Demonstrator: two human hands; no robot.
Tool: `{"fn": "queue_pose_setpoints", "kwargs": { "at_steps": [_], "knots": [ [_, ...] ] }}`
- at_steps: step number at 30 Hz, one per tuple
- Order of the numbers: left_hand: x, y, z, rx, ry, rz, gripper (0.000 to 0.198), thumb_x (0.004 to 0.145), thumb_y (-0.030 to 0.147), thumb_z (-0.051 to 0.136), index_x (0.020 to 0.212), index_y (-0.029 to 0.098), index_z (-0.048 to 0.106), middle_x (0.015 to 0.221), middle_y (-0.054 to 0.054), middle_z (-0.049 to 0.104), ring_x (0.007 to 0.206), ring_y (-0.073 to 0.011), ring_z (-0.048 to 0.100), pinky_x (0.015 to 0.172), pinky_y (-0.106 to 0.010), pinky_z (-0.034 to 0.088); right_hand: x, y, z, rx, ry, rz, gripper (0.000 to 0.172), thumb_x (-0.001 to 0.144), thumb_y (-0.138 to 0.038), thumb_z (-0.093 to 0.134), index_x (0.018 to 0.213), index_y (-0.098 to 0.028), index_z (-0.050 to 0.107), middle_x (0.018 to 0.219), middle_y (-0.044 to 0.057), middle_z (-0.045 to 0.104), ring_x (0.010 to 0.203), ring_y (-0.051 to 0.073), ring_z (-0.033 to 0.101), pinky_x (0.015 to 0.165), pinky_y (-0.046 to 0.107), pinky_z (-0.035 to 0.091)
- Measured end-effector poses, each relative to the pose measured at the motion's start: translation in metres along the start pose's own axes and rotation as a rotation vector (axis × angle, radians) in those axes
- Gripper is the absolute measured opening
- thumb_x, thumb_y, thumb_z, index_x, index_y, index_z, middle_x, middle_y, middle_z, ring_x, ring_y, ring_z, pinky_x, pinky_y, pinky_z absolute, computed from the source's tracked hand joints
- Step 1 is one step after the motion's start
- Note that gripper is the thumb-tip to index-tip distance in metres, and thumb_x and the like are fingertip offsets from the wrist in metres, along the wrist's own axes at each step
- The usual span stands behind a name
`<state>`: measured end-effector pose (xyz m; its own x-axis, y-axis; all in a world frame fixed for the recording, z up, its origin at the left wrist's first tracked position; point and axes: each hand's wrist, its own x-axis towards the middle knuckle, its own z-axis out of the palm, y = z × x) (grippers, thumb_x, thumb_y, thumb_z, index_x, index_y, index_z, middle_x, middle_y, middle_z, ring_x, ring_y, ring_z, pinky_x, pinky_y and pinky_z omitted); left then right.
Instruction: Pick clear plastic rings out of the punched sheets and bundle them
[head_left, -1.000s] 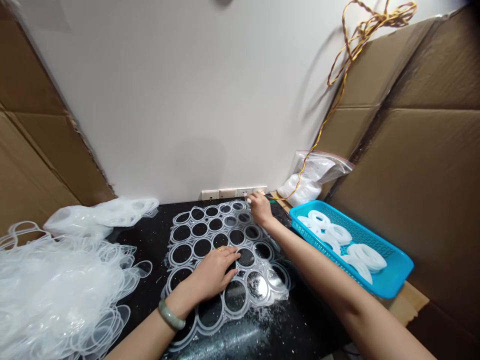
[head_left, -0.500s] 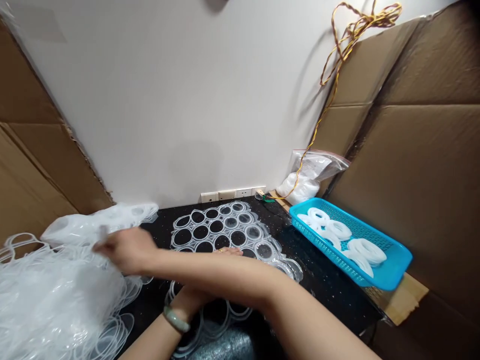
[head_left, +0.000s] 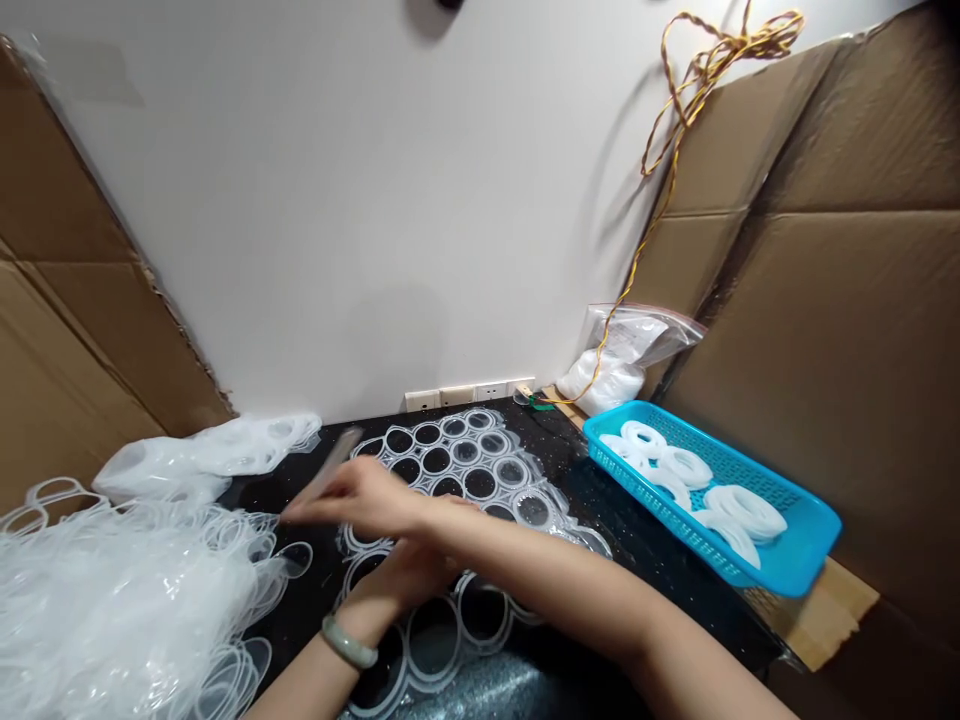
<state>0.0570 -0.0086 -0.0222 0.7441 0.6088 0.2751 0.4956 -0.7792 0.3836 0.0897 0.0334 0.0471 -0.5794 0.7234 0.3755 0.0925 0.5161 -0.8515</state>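
My right arm crosses over my left. My right hand (head_left: 367, 495) is closed round a thin pale stick-like tool (head_left: 339, 458), blurred by motion, close to the right edge of a heap of clear plastic rings (head_left: 150, 590). Under it, my left hand (head_left: 429, 562), with a green bangle at the wrist, rests on a clear plastic sheet of joined rings (head_left: 484, 420). Its fingers are mostly covered by my right forearm; the part that shows lies flat on the sheet. The sheet spreads over the black speckled tabletop (head_left: 667, 590).
A blue basket (head_left: 814, 545) holding several white ring bundles (head_left: 746, 512) stands at the right. Behind it are a clear zip bag (head_left: 615, 365) and a hanging yellow twisted wire (head_left: 637, 265). Cardboard (head_left: 847, 300) walls both sides. More plastic sheeting (head_left: 165, 462) lies back left.
My right hand has swung right from above the heap of rings, to just left of the ring sheet, still with the stick-like tool. My left hand stays on the sheet.
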Motion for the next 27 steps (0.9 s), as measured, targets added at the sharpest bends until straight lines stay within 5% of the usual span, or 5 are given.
{"fn": "queue_pose_setpoints", "kwargs": {
  "at_steps": [5, 8, 14, 27],
  "knots": [
    [0.021, -0.004, -0.024, 0.021, 0.004, 0.003, 0.028, 0.091, 0.03, 0.057, 0.117, 0.021, 0.065, 0.125, -0.008, 0.064, 0.121, -0.0257, 0.056, 0.105, -0.042, 0.043, -0.055, 0.064, -0.114, -0.044, 0.497, 0.208, 0.023, 0.077, -0.036, 0.071, 0.077, -0.014, 0.077, 0.083, 0.009, 0.076, 0.078, 0.021, 0.068, 0.073, 0.03, 0.05],
    [0.039, -0.02, -0.025, 0.034, 0.027, -0.009, 0.03, 0.093, 0.028, 0.055, 0.12, 0.02, 0.064, 0.13, -0.009, 0.062, 0.125, -0.0244, 0.053, 0.107, -0.043, 0.042, -0.082, 0.097, -0.14, -0.093, 0.542, 0.304, 0.02, 0.076, -0.031, 0.068, 0.068, -0.013, 0.073, 0.073, 0.009, 0.074, 0.069, 0.021, 0.067, 0.064, 0.029, 0.049],
    [0.045, -0.039, -0.012, 0.047, 0.017, -0.022, 0.031, 0.092, 0.025, 0.054, 0.122, 0.018, 0.063, 0.128, -0.009, 0.063, 0.124, -0.0228, 0.055, 0.107, -0.041, 0.043, -0.1, 0.118, -0.134, -0.039, 0.517, 0.249, 0.018, 0.078, -0.029, 0.065, 0.074, -0.013, 0.071, 0.073, 0.005, 0.072, 0.068, 0.017, 0.065, 0.066, 0.026, 0.048],
    [0.043, -0.03, -0.01, 0.046, 0.019, -0.046, 0.034, 0.091, 0.024, 0.054, 0.123, 0.02, 0.063, 0.132, -0.009, 0.061, 0.125, -0.0245, 0.054, 0.107, -0.044, 0.043, -0.101, 0.124, -0.13, -0.026, 0.52, 0.258, 0.011, 0.078, -0.023, 0.065, 0.077, -0.013, 0.071, 0.076, 0.005, 0.072, 0.071, 0.018, 0.065, 0.069, 0.027, 0.049]
  ]
}}
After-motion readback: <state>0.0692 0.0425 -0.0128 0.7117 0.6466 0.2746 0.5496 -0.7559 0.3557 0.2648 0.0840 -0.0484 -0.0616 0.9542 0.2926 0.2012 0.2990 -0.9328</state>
